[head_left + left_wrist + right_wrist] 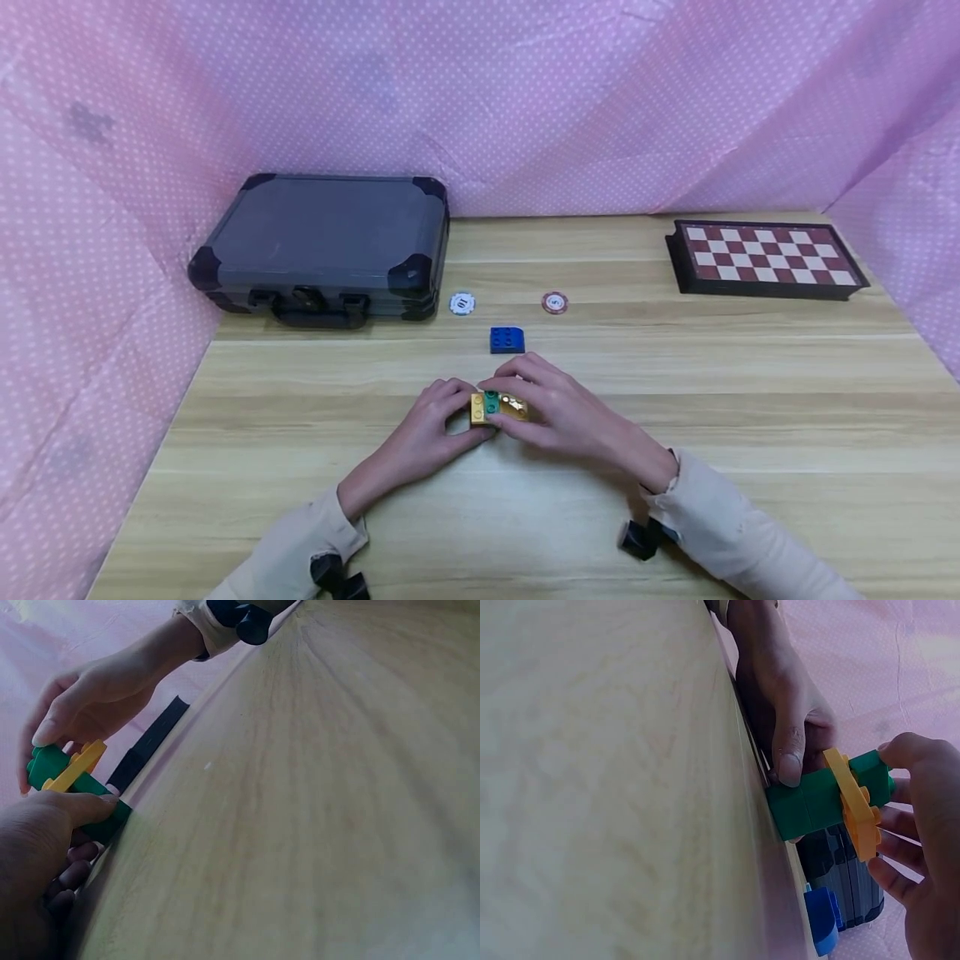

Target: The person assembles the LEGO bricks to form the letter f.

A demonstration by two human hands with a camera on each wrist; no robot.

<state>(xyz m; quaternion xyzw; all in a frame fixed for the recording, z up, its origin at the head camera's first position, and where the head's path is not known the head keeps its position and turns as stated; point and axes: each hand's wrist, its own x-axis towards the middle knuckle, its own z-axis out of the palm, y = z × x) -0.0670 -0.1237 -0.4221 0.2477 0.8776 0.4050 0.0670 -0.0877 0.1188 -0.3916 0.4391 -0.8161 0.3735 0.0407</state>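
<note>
A small stack of toy building blocks stands upright on the table between both hands. Its lower green blocks (806, 806) carry a wider yellow piece (859, 817), with a green brick (870, 775) on top. My left hand (431, 425) holds the lower green blocks from the left, thumb on the near side. From the right, my right hand (558, 410) pinches the top green brick between thumb and fingers. Just beyond the hands lies a blue studded brick (507, 340), touched by neither.
Behind the blue brick lie a white-and-blue poker chip (462, 303) and a red one (555, 302). A grey case (330, 233) with black corners sits at the back left. At the back right rests a checkered game board (768, 258). Pink dotted cloth (555, 100) hangs around the table.
</note>
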